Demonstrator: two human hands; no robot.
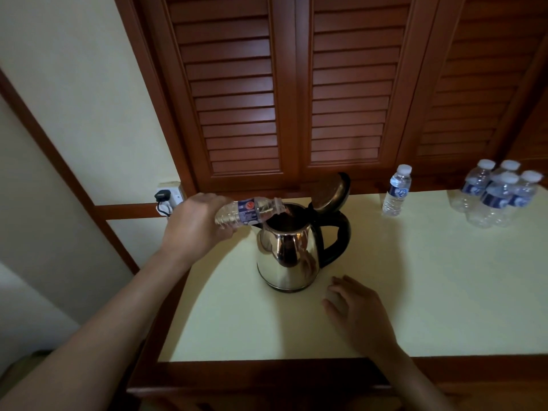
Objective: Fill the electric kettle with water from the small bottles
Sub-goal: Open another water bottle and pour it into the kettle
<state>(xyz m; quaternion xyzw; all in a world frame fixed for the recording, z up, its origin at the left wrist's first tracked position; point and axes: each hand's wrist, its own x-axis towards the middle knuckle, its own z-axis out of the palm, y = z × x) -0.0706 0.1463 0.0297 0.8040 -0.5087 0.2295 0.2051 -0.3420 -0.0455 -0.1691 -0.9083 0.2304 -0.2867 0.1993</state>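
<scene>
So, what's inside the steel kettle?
The shiny steel electric kettle shows only darkness through its open mouth, with the tilted clear plastic bottle at its rim. Water level is hidden.

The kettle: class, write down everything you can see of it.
The kettle is a shiny, steel-looking pot with a black grip on the right and a hinged lid swung open and back. It stands upright on the pale table top. The left hand holds a tilted bottle with its mouth at the open top; whether they touch is unclear.
</scene>
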